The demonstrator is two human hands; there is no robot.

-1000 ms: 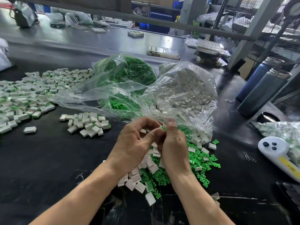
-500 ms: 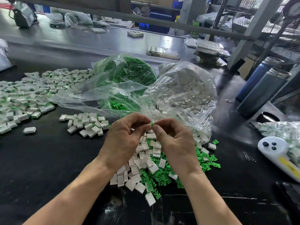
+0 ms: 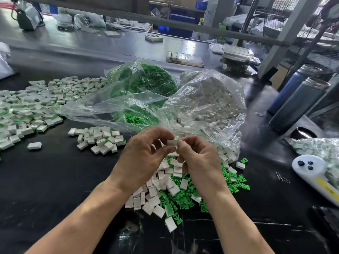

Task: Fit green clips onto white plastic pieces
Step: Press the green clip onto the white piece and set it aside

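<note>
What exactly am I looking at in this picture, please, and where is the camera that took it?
The camera sits on a person's head and looks down at their own two bare hands over a black table. The left hand pinches a white piece, and the right hand pinches a green clip against it. Below the hands lies a loose pile of white pieces and green clips. Behind stand two clear bags, one of clips and one of pieces. At far left lies a heap of pieces showing green, seemingly finished.
</note>
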